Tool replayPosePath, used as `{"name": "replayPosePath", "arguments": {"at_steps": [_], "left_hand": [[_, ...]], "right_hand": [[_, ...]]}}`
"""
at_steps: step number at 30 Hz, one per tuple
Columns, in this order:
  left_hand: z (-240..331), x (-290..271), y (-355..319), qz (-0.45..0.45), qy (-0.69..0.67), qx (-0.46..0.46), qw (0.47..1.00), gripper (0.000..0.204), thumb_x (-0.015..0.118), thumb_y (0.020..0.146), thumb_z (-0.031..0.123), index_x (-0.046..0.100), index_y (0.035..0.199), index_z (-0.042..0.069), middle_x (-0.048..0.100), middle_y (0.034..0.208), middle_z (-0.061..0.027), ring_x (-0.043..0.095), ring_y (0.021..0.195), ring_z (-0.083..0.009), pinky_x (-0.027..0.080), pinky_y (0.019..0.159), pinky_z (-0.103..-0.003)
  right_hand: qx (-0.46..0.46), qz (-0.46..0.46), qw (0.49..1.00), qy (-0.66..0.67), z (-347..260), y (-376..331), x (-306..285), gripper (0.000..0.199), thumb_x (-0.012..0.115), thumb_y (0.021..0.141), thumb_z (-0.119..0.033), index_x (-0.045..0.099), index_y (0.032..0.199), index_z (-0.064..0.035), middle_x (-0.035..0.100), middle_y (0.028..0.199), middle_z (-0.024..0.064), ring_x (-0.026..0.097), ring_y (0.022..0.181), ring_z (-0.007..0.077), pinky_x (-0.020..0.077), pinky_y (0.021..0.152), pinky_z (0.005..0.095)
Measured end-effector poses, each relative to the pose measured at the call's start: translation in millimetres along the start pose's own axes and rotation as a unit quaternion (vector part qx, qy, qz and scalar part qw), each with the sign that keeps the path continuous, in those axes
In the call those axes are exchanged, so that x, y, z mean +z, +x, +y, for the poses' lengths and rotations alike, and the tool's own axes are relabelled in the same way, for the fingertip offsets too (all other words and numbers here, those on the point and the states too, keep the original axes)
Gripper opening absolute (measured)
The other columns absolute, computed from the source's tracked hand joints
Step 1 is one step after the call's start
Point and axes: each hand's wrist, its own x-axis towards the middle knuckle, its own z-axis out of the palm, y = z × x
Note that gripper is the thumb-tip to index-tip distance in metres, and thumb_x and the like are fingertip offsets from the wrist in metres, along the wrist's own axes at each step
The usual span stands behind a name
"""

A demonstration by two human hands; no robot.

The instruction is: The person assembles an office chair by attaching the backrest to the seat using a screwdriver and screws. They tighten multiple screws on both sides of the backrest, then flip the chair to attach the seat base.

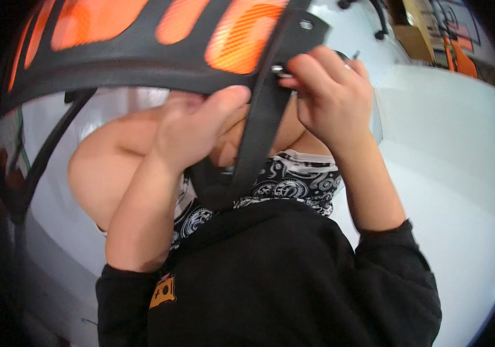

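Hands meet at the middle of the view, both working on a large black frame (143,66) with orange mesh panels (242,40) that arches across the top from ten o'clock to one o'clock. A black strut (259,133) of that frame runs down from a joint near twelve o'clock toward the centre, passing between the two hands. The left hand (192,130) sits just left of centre, fingers curled shut around the lower edge of the frame beside the strut, thumb stretched up against the black band. The right hand (331,95) is at about one o'clock from centre, fingers bunched tight, fingertips (299,66) pinching a small silver fastener (279,70) where the strut joins the band; whether a tool is in that grip cannot be told, though a thin metal tip (355,55) pokes out above the knuckles. Both forearms rise from black sleeves (398,254) at six o'clock. Below the hands lie a bare knee at nine o'clock and patterned black-and-white shorts (294,182) at centre. A white surface (450,173) spreads out toward three o'clock, with orange and brown clutter (461,58) far off at two o'clock.
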Motion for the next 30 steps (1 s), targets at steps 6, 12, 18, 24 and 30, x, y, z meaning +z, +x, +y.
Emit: {"name": "replayPosePath", "arguments": {"at_steps": [6, 12, 18, 24, 30], "left_hand": [[-6, -9, 3, 0.057, -0.059, -0.081, 0.993, 0.042, 0.056, 0.08, 0.001, 0.047, 0.121, -0.004, 0.053, 0.12, -0.0111, 0.053, 0.108, -0.0211, 0.042, 0.094, -0.035], [-15, -26, -3, 0.05, -0.072, -0.085, 0.993, 0.051, 0.055, 0.078, 0.004, 0.041, 0.126, -0.006, 0.05, 0.125, -0.0165, 0.051, 0.114, -0.0283, 0.036, 0.102, -0.041], [-5, -63, -3, 0.081, -0.005, -0.126, 0.989, 0.049, 0.053, 0.08, 0.016, 0.046, 0.122, -0.006, 0.053, 0.122, -0.0158, 0.052, 0.112, -0.026, 0.036, 0.1, -0.039], [37, -42, 17, 0.077, 0.016, -0.134, 0.988, 0.046, 0.048, 0.085, 0.025, 0.051, 0.115, -0.009, 0.061, 0.108, -0.0187, 0.061, 0.095, -0.0266, 0.046, 0.088, -0.036], [58, -11, 31, 0.072, -0.023, -0.148, 0.986, 0.043, 0.05, 0.084, 0.023, 0.052, 0.113, -0.009, 0.063, 0.103, -0.0189, 0.064, 0.088, -0.0266, 0.049, 0.084, -0.035]], "right_hand": [[-0.216, 0.076, 0.968, 0.1, 60, 6, -29, 0.016, 0.064, 0.078, -0.022, 0.06, 0.092, -0.0146, 0.058, 0.082, 0.0, 0.058, 0.081, 0.0155, 0.0432, 0.071, 0.03], [0.437, 0.199, 0.747, 0.459, 141, -112, -9, 0.024, 0.042, 0.087, -0.007, 0.055, 0.107, -0.0141, 0.061, 0.101, 0.0023, 0.058, 0.087, 0.0146, 0.0447, 0.075, 0.0314], [0.748, 0.153, 0.578, 0.286, 194, -311, 66, 0.023, 0.056, 0.081, -0.017, 0.056, 0.103, -0.0117, 0.06, 0.089, 0.0071, 0.059, 0.082, 0.0212, 0.0468, 0.072, 0.0351], [0.672, -0.143, 0.727, 0.002, 217, -382, 103, 0.018, 0.062, 0.078, -0.022, 0.063, 0.093, -0.0116, 0.063, 0.089, 0.0113, 0.06, 0.088, 0.0279, 0.0487, 0.074, 0.0391], [0.657, -0.142, 0.738, 0.06, 239, -397, 110, 0.018, 0.058, 0.081, -0.024, 0.063, 0.091, -0.0103, 0.063, 0.09, 0.0117, 0.061, 0.089, 0.0262, 0.0486, 0.074, 0.0374]]}}
